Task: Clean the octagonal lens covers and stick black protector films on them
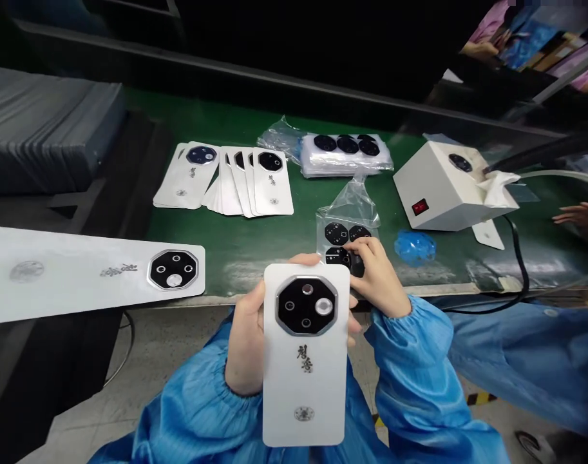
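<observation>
My left hand (245, 335) is clamped around a white phone back cover (304, 380), which stands upright at 6 o'clock, close to me, its back facing me. Its octagonal black camera module (306, 305) has a silver rim and sits near the top edge. My left fingers (303, 259) curl behind the cover and show over its top edge.

My right hand (378, 277) is at about 1 o'clock from the cover, with the grip pinched together on a black lens piece (356, 263). That piece lies at the corner of a clear plastic bag (348, 206) holding more black lens pieces, and I cannot tell whether the pinched one is inside the bag. The bag rests on the green bench mat (255, 270).

At 11 o'clock, a fan of white back covers (226, 180) lies on the mat. At 12 o'clock sits a clear-wrapped stack of black lens pieces (344, 154). At 2 o'clock stands a white box (448, 187) with a red rocker switch (420, 206), and a crumpled blue bundle (415, 248) lies just beside my right hand. At 9 o'clock, one long white cover (81, 270) reaches past the bench edge. At 3 o'clock, a co-worker's hand (581, 219) shows beyond a blue sleeve (525, 354).
</observation>
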A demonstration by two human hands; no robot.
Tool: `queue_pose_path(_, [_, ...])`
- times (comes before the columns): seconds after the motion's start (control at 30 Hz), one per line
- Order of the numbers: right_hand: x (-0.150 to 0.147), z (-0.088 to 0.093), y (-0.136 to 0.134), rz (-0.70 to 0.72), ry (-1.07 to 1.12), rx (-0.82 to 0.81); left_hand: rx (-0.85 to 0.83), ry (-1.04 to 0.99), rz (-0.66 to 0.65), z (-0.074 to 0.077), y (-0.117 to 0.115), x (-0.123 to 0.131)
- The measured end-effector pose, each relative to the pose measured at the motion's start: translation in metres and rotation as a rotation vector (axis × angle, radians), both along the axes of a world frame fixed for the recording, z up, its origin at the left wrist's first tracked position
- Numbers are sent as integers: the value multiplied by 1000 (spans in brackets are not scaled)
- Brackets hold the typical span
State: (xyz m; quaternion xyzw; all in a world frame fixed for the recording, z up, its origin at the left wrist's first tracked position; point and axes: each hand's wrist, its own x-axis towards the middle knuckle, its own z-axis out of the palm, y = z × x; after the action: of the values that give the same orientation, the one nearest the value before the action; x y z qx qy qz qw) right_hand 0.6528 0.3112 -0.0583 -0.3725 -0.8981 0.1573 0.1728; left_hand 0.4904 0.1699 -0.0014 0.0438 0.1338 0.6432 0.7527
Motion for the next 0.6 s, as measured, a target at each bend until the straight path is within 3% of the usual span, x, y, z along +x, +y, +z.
queue_pose_path(0.6, [2, 8, 1, 9, -26, -110, -130, 68, 56, 8, 2, 3])
